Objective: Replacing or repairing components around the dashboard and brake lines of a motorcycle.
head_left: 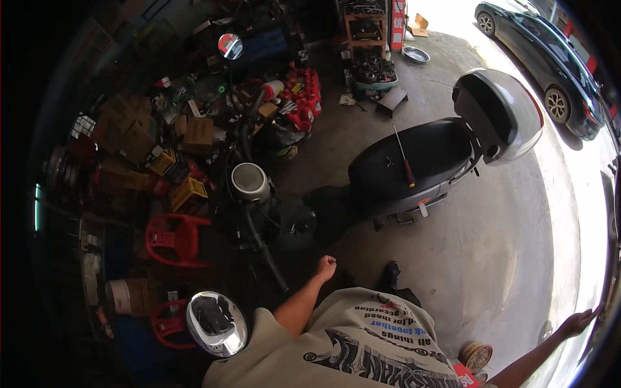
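Note:
My left hand [326,267] is closed in front of my body, beside the scooter's dark front part; whatever lies in its fingers, if anything, is hidden. Far out to the right, my right hand [577,323] reaches toward the picture's edge with its fingers stretched out. The scooter [333,204] stands across in front of me. On its black seat [427,152] lie a long screwdriver [405,161] with a red-and-yellow handle and a small metal piece [389,161]. A grey top box [511,116] sits behind the seat with its lid raised.
Cardboard boxes [197,134], red bottles and clutter crowd the left side. Red plastic chairs [174,240] stand nearer. The scooter's round mirror [218,323] sticks out by my left shoulder. A shelf with parts [367,29] is at the back; a dark car [543,61] is parked outside.

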Demonstrator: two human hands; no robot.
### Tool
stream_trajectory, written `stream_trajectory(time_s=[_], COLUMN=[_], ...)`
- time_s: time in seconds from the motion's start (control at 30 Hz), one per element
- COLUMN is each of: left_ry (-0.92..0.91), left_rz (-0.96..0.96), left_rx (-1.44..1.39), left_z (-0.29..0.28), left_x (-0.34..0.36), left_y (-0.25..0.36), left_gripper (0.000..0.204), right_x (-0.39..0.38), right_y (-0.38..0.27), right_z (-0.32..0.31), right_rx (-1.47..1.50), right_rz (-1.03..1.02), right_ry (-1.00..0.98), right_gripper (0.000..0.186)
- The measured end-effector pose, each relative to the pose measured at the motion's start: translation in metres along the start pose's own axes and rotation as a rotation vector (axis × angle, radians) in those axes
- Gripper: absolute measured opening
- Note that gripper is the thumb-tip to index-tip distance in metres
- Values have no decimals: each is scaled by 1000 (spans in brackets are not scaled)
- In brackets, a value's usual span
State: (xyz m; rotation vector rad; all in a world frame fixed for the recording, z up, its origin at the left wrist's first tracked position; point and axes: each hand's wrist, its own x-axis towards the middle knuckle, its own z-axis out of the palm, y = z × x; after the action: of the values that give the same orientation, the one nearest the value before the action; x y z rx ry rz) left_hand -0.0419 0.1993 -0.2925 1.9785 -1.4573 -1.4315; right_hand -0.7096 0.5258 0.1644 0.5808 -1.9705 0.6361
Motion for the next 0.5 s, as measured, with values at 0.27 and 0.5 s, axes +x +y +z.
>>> stream_trajectory(time_s=[0.27, 0.5], left_ry=[242, 404], left_rz=[-86, 98], left_rx=[-536, -722], left_z=[-69, -119], left_x=[-31, -37], left_y=[23, 88], left_gripper=[23, 50], right_x=[-311, -355], right_y=[-238, -440], right_z=[84, 66], right_rx=[855, 1145], right_rz=[634, 172], right_ry=[-1506, -1892], right_gripper=[34, 26])
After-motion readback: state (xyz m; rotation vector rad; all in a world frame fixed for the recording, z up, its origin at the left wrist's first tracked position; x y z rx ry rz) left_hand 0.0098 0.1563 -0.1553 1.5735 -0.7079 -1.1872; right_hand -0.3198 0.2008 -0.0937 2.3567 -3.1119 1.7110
